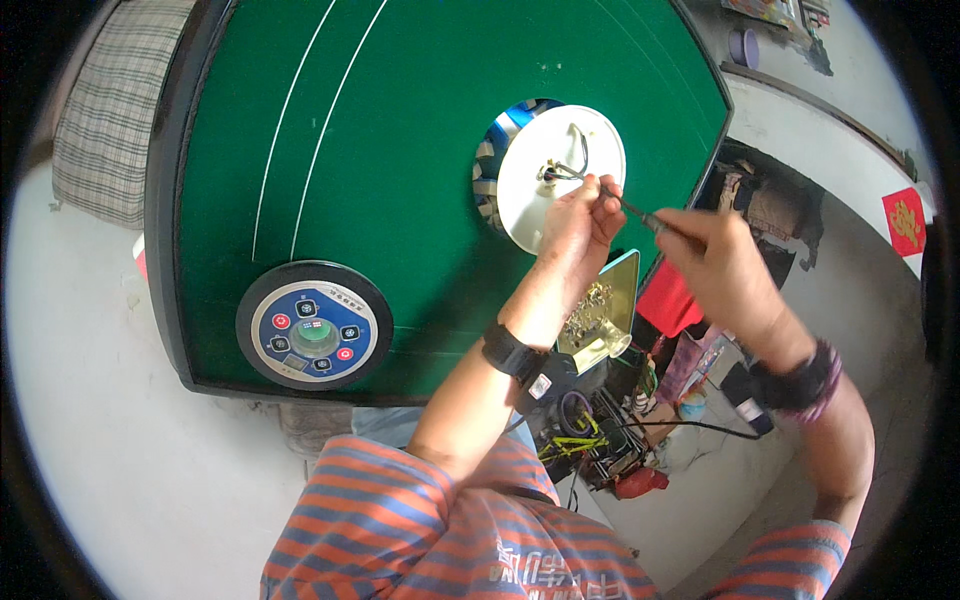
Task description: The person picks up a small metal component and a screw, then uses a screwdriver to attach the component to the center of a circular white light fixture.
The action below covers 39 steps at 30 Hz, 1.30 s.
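A white round disc (520, 210) leans tilted over a round hole in the green table top (440, 130). From its middle come dark wires (583, 145) and small metal parts. My left hand (578, 218) is over the disc's right side, thumb and fingers closed round the thin shaft of a screwdriver (634, 208). The shaft's tip points at the disc's middle; whether it touches there is too small to tell. My right hand (715, 260), slightly blurred, grips the screwdriver's dark handle to the right, past the disc.
An open tin (623, 300) of small screws and metal bits sits by the table's right edge. A round blue control panel (290, 357) with a black rim lies at the table's near left. Below right are tools, cables (690, 424) and a red cloth-like thing (668, 300).
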Each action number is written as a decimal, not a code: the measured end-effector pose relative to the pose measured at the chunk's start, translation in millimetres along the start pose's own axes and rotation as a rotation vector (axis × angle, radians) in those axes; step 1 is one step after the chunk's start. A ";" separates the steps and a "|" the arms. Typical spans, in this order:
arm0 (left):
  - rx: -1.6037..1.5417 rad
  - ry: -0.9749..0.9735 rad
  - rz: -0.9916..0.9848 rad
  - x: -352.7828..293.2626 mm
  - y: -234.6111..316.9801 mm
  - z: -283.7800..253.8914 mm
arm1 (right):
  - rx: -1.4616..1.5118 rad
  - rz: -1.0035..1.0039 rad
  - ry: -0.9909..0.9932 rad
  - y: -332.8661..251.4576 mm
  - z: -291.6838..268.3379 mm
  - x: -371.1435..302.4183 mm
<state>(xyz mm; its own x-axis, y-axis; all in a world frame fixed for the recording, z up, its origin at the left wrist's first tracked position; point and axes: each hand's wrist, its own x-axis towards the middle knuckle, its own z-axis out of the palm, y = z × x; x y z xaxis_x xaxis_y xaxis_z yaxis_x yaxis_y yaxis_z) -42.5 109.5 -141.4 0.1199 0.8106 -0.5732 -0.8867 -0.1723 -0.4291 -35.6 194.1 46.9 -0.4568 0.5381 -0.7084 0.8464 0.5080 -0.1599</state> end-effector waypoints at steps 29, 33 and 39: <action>0.027 0.033 -0.003 1.3 0.5 -2.6 | -0.779 -0.331 0.026 -6.5 9.7 -22.0; 0.004 0.045 -0.003 1.4 -2.8 -4.4 | -0.566 -0.165 -0.016 -7.3 6.7 -12.3; -0.025 0.026 -0.012 1.5 -1.2 -2.5 | 0.616 0.686 -0.160 -18.9 -26.8 9.2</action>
<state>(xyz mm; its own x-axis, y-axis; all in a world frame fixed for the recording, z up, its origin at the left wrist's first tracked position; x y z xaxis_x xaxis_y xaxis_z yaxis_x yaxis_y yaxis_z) -40.1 109.5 -143.5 0.1423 0.7976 -0.5861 -0.8736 -0.1772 -0.4532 -63.1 207.5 61.9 0.2011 0.4662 -0.8615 0.9337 -0.3572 0.0247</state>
